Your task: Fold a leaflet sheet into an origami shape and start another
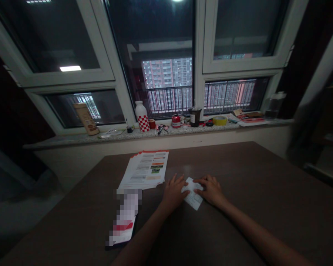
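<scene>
A small white piece of paper [193, 199], with faint printing and what look like creases, lies on the dark brown table in front of me. My left hand [175, 190] rests at its left edge, thumb reaching onto the paper and fingers stretched forward. From the other side, my right hand [211, 189] touches the paper with thumb and index finger, which are spread apart. Both palms face down, and part of the paper's side edges is hidden under the fingers.
A stack of printed sheets [144, 170] lies left of my hands, with a phone [124, 221], its screen lit and blurred, nearer me. Beyond the table, the windowsill holds a checkered bottle [142, 116], a dark cup [194, 117], yellow tape [219, 120] and a tan tumbler [86, 119].
</scene>
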Action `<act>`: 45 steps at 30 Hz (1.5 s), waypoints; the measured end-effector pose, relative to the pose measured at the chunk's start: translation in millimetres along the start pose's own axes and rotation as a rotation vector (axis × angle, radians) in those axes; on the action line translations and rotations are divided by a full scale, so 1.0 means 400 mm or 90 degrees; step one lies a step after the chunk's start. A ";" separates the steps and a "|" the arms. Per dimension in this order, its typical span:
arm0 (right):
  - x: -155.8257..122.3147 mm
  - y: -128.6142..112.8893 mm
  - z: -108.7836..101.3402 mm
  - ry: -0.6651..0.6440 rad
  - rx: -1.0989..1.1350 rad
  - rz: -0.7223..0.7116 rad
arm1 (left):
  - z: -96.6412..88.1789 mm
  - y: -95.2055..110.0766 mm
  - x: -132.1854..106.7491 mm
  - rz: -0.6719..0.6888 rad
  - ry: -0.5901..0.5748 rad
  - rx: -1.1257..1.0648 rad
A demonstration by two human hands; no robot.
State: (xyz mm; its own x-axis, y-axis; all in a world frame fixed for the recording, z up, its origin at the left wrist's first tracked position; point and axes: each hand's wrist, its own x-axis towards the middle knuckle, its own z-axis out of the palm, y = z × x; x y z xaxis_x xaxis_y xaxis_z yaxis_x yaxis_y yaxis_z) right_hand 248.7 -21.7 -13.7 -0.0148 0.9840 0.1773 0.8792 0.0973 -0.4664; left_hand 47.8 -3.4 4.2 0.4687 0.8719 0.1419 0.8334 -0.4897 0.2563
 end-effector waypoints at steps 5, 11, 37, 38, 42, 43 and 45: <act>0.008 0.011 0.004 0.001 0.022 0.005 | -0.001 -0.007 0.000 -0.012 -0.041 -0.009; 0.018 0.023 0.004 -0.019 0.009 0.024 | 0.014 -0.019 0.002 -0.020 -0.070 -0.012; 0.042 0.059 -0.032 -0.150 0.046 -0.023 | -0.004 -0.040 -0.009 -0.026 -0.165 -0.037; 0.045 0.062 -0.033 -0.157 0.051 -0.025 | -0.008 -0.040 -0.007 -0.029 -0.177 -0.040; 0.059 0.084 -0.028 -0.187 0.073 -0.057 | -0.030 -0.042 0.000 -0.034 -0.236 -0.046; 0.062 0.090 -0.026 -0.191 0.078 -0.062 | -0.035 -0.042 0.001 -0.029 -0.246 -0.043; 0.067 0.102 -0.022 -0.190 0.079 -0.073 | -0.041 -0.045 0.002 -0.016 -0.261 -0.037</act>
State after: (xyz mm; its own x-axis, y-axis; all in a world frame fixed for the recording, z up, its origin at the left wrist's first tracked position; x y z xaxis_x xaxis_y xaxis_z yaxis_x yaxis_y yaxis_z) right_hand 288.5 7.5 -20.3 -0.2656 0.9639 -0.0182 0.7991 0.2095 -0.5635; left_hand 28.4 5.9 15.4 0.5368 0.8043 -0.2550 0.8332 -0.4575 0.3107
